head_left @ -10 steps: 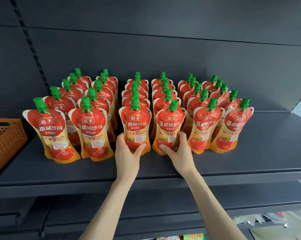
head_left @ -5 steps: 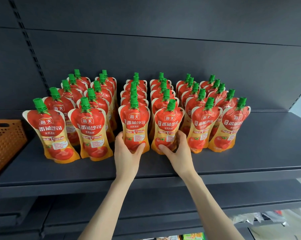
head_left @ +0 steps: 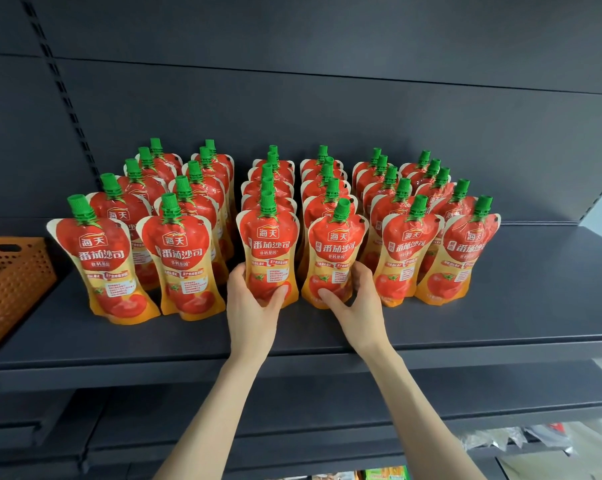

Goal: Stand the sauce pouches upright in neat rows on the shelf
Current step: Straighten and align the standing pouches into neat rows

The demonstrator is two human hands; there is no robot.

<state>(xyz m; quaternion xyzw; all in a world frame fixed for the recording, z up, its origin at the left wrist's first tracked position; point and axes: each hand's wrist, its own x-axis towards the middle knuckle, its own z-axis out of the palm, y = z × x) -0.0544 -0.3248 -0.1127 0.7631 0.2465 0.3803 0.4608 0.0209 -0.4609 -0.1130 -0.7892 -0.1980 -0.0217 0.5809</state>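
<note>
Sauce pouches, left hand grip clasping middle pouch, right hand clasping its neighbour, shelf open rightward.

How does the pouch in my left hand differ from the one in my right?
The left-hand pouch stands straight, cap vertical; the right-hand pouch leans, cap tipped rightward. The left-hand pouch fronts the third row from the left, the right-hand pouch the fourth. Both are red, green-capped, gripped low.

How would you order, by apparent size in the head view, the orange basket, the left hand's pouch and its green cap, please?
1. Orange basket and the pouch in the left hand: about alike; the basket is cropped, so unranked.
2. Green cap: clearly smallest.
</note>
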